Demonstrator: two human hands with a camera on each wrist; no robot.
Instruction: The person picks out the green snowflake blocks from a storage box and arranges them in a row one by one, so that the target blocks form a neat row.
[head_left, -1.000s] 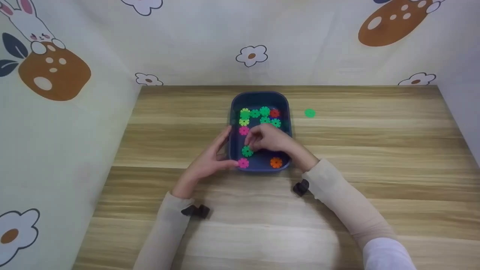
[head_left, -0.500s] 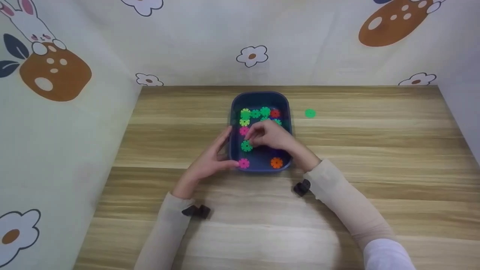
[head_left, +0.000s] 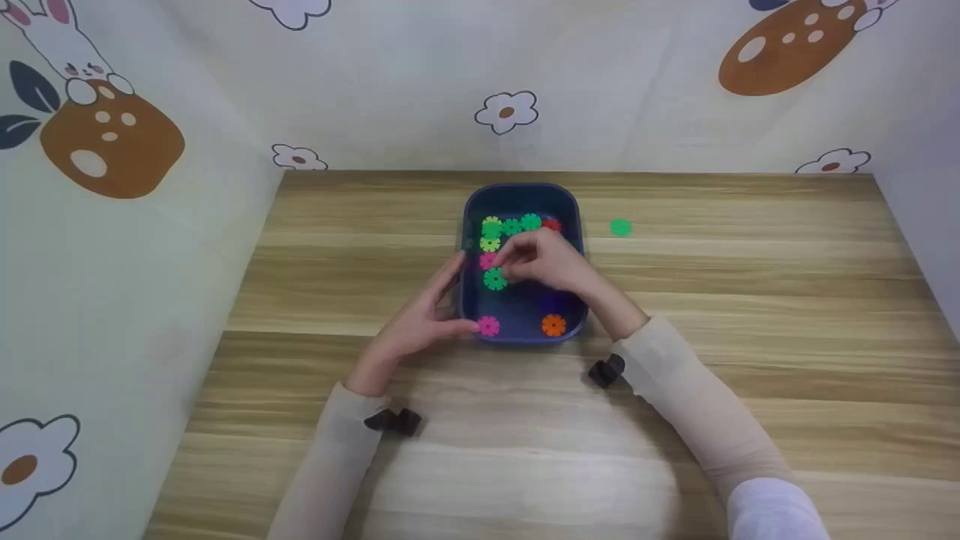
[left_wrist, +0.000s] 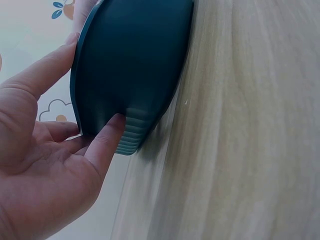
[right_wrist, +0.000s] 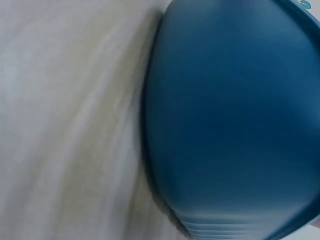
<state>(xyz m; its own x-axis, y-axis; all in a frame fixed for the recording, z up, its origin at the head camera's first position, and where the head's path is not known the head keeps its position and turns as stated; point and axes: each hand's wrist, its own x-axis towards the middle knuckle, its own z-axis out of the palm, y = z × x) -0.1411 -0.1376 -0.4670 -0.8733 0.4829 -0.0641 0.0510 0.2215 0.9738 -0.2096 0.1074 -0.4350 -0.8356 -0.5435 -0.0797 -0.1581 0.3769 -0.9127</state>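
Observation:
A dark blue plastic tray (head_left: 517, 337) lies on the wooden table, with several notched plastic snowflake discs inside. My right hand (head_left: 551, 259) reaches into it, thumb and fingertips together at the edge of a green snowflake disc (head_left: 494, 280), which they seem to pinch. Just beyond that disc is a pink disc (head_left: 487, 260), then a yellow one (head_left: 490, 244). My left hand (head_left: 416, 322) rests along the tray's left side, fingers and thumb spread out. In the left wrist view, its fingers touch the tray's outer wall (left_wrist: 130, 60). The right wrist view shows only tray wall and table.
Near the tray's front corners lie another pink disc (head_left: 488, 325) and an orange disc (head_left: 553, 325). A red disc (head_left: 552, 224) and several green ones sit at the far end, partly behind my right hand. Outside, right of the tray, is a green disc (head_left: 620, 227).
My right hand has moved away from me inside the tray, and the green disc has moved with it, up close to the pink disc. The left hand has stayed in place.

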